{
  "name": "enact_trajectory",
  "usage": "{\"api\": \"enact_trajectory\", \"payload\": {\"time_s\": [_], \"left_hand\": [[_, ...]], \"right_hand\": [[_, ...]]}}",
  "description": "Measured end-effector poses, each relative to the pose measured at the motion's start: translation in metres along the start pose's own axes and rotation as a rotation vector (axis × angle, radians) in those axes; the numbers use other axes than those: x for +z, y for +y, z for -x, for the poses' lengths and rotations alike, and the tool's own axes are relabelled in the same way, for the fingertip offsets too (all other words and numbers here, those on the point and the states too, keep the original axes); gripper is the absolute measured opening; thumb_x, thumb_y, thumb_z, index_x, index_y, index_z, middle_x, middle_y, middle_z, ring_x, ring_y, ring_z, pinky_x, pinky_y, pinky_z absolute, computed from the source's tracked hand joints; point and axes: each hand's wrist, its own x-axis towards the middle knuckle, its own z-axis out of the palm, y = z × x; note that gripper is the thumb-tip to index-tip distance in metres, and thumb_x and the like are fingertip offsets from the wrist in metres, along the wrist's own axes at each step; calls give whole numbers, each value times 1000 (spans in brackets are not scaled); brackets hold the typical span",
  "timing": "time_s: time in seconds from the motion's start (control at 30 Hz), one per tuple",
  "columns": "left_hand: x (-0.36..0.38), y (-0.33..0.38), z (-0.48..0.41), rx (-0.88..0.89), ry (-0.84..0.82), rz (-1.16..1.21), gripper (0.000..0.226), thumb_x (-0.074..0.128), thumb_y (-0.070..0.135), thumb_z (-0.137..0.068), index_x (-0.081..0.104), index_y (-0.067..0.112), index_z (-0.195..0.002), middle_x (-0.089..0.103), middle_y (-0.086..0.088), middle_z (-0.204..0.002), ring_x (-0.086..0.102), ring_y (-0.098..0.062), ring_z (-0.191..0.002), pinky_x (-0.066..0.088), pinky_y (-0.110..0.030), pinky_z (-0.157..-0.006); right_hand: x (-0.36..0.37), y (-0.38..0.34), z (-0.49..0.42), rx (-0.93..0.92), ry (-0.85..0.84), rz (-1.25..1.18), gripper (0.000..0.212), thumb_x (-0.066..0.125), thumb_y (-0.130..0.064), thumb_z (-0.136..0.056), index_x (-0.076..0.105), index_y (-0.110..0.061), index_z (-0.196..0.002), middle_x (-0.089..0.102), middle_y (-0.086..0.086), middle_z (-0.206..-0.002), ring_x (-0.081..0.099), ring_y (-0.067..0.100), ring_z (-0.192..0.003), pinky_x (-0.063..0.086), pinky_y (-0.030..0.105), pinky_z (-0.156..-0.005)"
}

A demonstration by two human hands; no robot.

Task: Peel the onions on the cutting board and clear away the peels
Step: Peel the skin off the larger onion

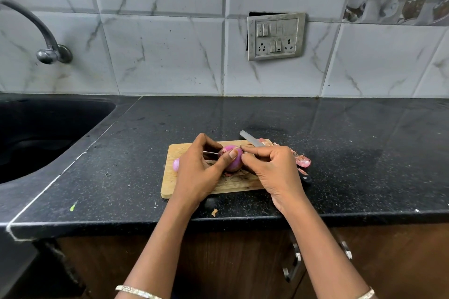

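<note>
Both hands hold one purple onion at the cutting board.

The left hand [201,170] grips the onion [235,162], its thumb lying across it. The right hand [272,170] pinches the onion's right side with curled fingers, over the wooden cutting board [175,150]. A second onion [176,164] shows behind the left hand. A knife [251,140] lies under the right hand, with peels [302,160] beside the board. Farther left is the sink [48,133].
</note>
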Motion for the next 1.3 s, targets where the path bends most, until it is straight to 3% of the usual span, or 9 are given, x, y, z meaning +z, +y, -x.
{"api": "enact_trajectory", "payload": {"time_s": [0.13, 0.33, 0.53, 0.7, 0.83, 1.1, 1.3], "left_hand": [[-1, -2, -1, -6, 1, -8, 31, 85, 32, -80, 61, 16, -91, 73, 5, -89, 69, -6, -80, 57, -27, -71], [-1, -1, -1, -5, -11, 28, 32, 84, 31, -81, 62, 19, -102, 72, 6, -91, 70, -6, -83, 59, -26, -71], [-3, -1, -1, 40, -17, -17, 31, 85, 34, -81, 69, 28, -107, 70, 9, -94, 68, -3, -80, 60, -35, -75], [-3, -2, -3, 77, -69, -109, 37, 87, 43, -75, 73, 39, -108, 59, 2, -101, 65, -3, -80, 59, -37, -80], [-3, 0, -3, 76, -101, -135, 41, 79, 57, -66, 71, 48, -105, 56, 4, -103, 65, -9, -87, 59, -38, -81], [-3, 0, -3, 86, -76, -125, 34, 91, 33, -71, 73, 43, -98, 59, 4, -104, 64, -7, -82, 55, -27, -73], [-3, -2, -2, 125, -42, -138, 33, 88, 41, -68, 71, 40, -96, 60, 9, -101, 63, -10, -90, 57, -36, -79]], "right_hand": [[0, 3, 0, -5, 18, 68, 18, 76, -8, -81, 81, -17, -95, 78, -7, -88, 72, 0, -95, 55, 36, -98], [0, 3, 0, 7, 19, 34, 13, 80, -15, -82, 82, -16, -95, 79, -7, -86, 74, 5, -90, 58, 36, -92], [-1, 6, -2, 8, -1, 3, 14, 79, -11, -83, 81, -13, -97, 79, -4, -89, 74, 6, -90, 58, 28, -85], [-3, 8, -3, 20, -19, -13, 14, 77, -9, -85, 81, -12, -99, 79, -2, -94, 72, 4, -98, 55, 31, -96], [-4, 7, -3, 21, -13, -9, 15, 76, -6, -85, 81, -12, -97, 79, -1, -92, 72, 3, -96, 56, 33, -97], [-2, 7, -3, 29, 30, -7, 10, 79, -8, -82, 83, -15, -88, 79, -3, -82, 74, 11, -87, 59, 39, -89], [-3, 8, -3, 37, -1, -58, 7, 81, -13, -82, 82, -13, -89, 79, 0, -83, 75, 15, -89, 58, 38, -90]]}}
